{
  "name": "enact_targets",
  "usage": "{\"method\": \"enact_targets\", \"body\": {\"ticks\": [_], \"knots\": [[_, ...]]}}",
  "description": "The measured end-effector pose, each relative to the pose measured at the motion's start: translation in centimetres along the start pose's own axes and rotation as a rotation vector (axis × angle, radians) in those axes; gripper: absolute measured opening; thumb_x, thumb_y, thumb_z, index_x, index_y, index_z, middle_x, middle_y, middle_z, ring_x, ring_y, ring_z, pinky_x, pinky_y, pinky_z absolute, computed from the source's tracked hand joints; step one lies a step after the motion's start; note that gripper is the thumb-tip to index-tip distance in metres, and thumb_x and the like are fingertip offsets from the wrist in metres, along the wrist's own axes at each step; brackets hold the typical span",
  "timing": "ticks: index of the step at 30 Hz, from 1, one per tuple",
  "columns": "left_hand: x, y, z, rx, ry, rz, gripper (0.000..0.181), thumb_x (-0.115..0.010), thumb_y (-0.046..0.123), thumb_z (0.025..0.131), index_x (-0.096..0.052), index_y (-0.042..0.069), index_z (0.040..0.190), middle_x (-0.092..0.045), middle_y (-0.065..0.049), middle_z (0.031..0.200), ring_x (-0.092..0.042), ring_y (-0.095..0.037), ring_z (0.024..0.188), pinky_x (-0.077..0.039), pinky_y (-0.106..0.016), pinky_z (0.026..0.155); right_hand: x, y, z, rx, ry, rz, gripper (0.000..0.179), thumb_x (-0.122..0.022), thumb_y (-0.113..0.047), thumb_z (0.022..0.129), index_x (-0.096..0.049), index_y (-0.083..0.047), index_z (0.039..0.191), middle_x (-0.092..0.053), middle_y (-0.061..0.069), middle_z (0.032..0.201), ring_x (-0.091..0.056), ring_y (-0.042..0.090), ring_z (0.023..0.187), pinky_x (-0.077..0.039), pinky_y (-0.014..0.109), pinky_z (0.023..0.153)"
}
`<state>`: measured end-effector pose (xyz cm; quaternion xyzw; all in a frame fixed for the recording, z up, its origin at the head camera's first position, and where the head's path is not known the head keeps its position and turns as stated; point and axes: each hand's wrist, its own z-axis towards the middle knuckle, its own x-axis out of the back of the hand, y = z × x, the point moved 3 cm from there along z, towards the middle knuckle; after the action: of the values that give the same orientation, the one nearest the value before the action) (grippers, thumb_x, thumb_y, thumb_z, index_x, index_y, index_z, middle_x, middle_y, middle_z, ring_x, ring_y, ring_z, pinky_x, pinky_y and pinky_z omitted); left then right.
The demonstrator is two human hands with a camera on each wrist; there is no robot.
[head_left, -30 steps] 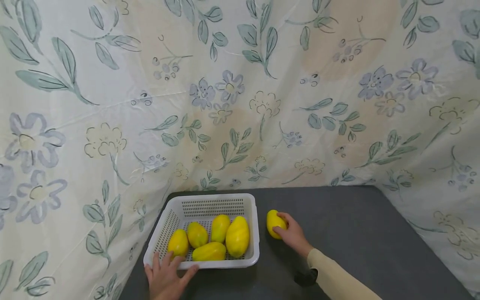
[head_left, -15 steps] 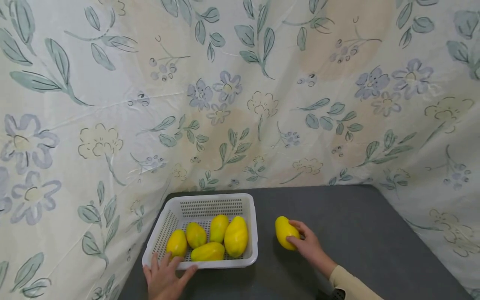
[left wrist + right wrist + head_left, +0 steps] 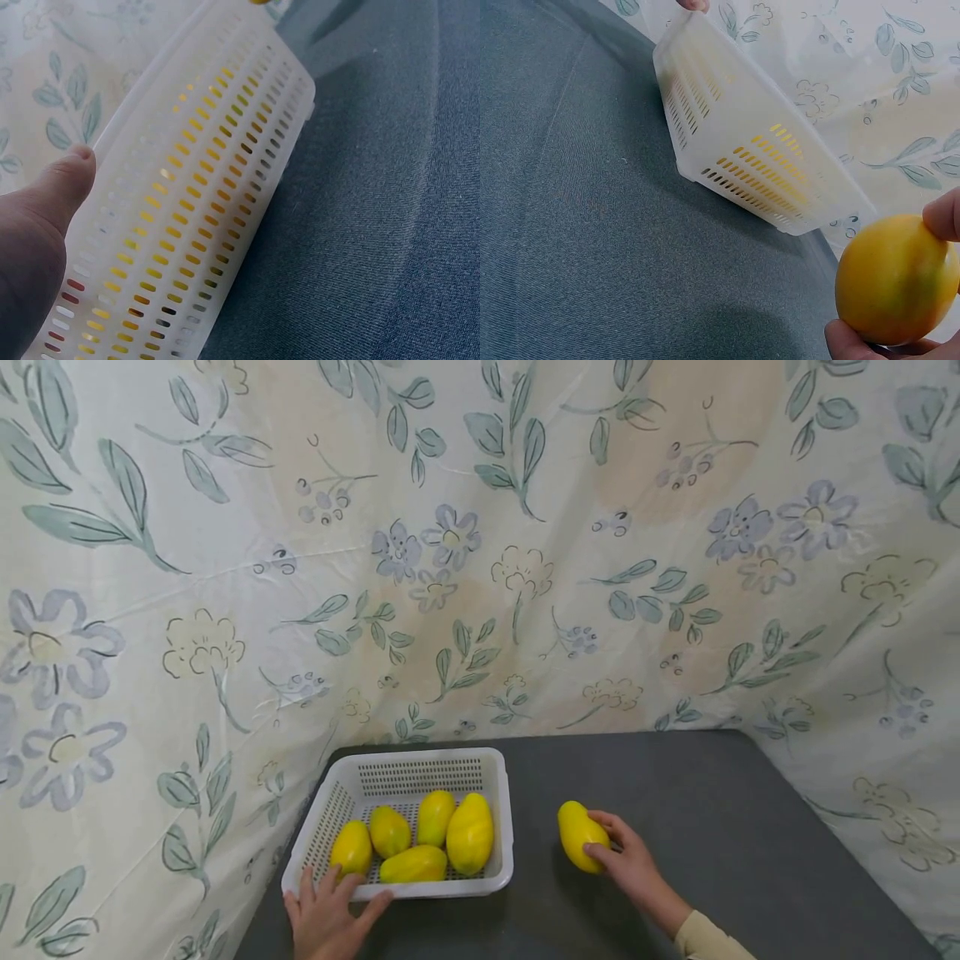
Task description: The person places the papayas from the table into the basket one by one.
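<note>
In the head view, a white slotted plastic basket (image 3: 495, 777) stands on the dark table, holding several yellow papayas (image 3: 471, 833). My left hand (image 3: 330, 918) rests over its near left rim with fingers spread; the thumb (image 3: 64, 184) touches that rim in the left wrist view. To the right of the basket, my right hand (image 3: 626, 864) grips another papaya (image 3: 576, 835), thumb on the near side and fingers on the far side. This fruit (image 3: 892, 281) shows yellow with a greenish ridge in the right wrist view and appears raised off the table.
The table's dark cloth (image 3: 690, 810) extends to the right of the basket. A flower-printed curtain (image 3: 450, 568) hangs behind and along both sides of the table, close to the basket's left side.
My right hand has moved toward me and slightly right with the papaya, farther from the basket. The left hand keeps its place on the rim, and the basket's papayas lie as before.
</note>
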<state>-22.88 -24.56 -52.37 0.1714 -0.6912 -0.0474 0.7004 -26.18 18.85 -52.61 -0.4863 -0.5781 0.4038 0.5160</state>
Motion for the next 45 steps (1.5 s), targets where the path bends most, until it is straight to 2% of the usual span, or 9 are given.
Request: {"method": "enact_targets", "body": {"ticks": [8,16,20,23,28,32,38,43,45], "knots": [[-0.5,-0.3,0.3,0.0,-0.006,0.006,0.089,-0.054,0.092,0.074,-0.071,0.015,0.115,-0.052,-0.025,0.144,-0.016,-0.066,0.144,-0.003,-0.085,0.112,0.0,0.2,-0.2,-0.015,0.023,-0.011,0.055,-0.068,-0.016,0.097,-0.048,-0.006,0.147,-0.047,0.029,0.15,-0.064,0.032,0.117,-0.062,0.043,0.079],[-0.3,-0.1,0.3,0.001,-0.003,0.021,0.09,-0.052,0.093,0.073,-0.071,0.015,0.115,-0.053,-0.025,0.144,-0.016,-0.067,0.144,-0.004,-0.085,0.112,0.0,0.0,-0.1,-0.032,0.024,-0.008,0.055,-0.067,-0.018,0.098,-0.047,-0.007,0.148,-0.046,0.028,0.151,-0.063,0.03,0.116,-0.062,0.041,0.079],[-0.2,-0.1,0.3,-0.002,0.007,0.021,0.09,-0.052,0.093,0.074,-0.071,0.015,0.114,-0.053,-0.025,0.143,-0.017,-0.067,0.144,-0.005,-0.085,0.112,-0.3,-0.7,0.1,-0.026,0.02,-0.02,0.057,-0.068,-0.023,0.098,-0.047,-0.008,0.149,-0.048,0.028,0.151,-0.063,0.029,0.115,-0.061,0.04,0.079],[-0.2,-0.1,0.2,-0.005,0.015,0.021,0.089,-0.052,0.092,0.074,-0.071,0.015,0.114,-0.054,-0.025,0.142,-0.017,-0.067,0.144,-0.005,-0.084,0.112,-1.0,-1.6,0.1,0.008,0.013,-0.018,0.056,-0.068,-0.023,0.098,-0.048,-0.009,0.148,-0.049,0.027,0.15,-0.064,0.03,0.116,-0.061,0.04,0.079],[-0.3,-0.1,0.2,-0.005,0.02,0.025,0.09,-0.051,0.093,0.073,-0.071,0.014,0.114,-0.053,-0.025,0.142,-0.017,-0.067,0.144,-0.005,-0.084,0.112,-3.0,-3.4,0.5,0.112,-0.011,0.006,0.053,-0.069,-0.016,0.097,-0.051,-0.011,0.147,-0.051,0.023,0.148,-0.064,0.029,0.112,-0.061,0.038,0.083],[-0.3,0.0,0.1,0.004,0.027,0.019,0.089,-0.054,0.091,0.074,-0.072,0.013,0.113,-0.054,-0.027,0.142,-0.017,-0.066,0.145,-0.005,-0.084,0.113,-5.5,-5.6,0.8,0.193,-0.057,0.001,0.051,-0.069,-0.014,0.097,-0.052,-0.013,0.146,-0.054,0.019,0.145,-0.063,0.026,0.107,-0.061,0.038,0.087],[-0.2,0.1,-0.1,0.013,0.049,-0.011,0.079,-0.063,0.083,0.077,-0.073,0.011,0.11,-0.054,-0.03,0.141,-0.018,-0.066,0.144,-0.006,-0.084,0.113,-9.2,-8.4,1.2,0.246,-0.15,-0.043,0.051,-0.07,-0.018,0.096,-0.054,-0.011,0.144,-0.055,0.019,0.143,-0.061,0.026,0.106,-0.06,0.04,0.087],[0.1,0.2,-0.2,0.005,0.054,-0.013,0.074,-0.065,0.078,0.08,-0.073,0.011,0.112,-0.052,-0.031,0.143,-0.021,-0.065,0.144,-0.008,-0.084,0.113,-11.5,-9.5,1.2,0.294,-0.232,-0.085,0.052,-0.069,-0.017,0.097,-0.053,-0.009,0.145,-0.054,0.02,0.145,-0.061,0.025,0.105,-0.06,0.041,0.089],[0.3,0.3,-0.3,0.005,0.05,-0.016,0.074,-0.065,0.077,0.08,-0.073,0.012,0.112,-0.052,-0.031,0.144,-0.021,-0.065,0.144,-0.008,-0.083,0.113,-12.2,-9.7,1.2,0.289,-0.251,-0.095,0.052,-0.07,-0.017,0.097,-0.053,-0.01,0.145,-0.054,0.019,0.147,-0.061,0.024,0.104,-0.059,0.041,0.09]]}}
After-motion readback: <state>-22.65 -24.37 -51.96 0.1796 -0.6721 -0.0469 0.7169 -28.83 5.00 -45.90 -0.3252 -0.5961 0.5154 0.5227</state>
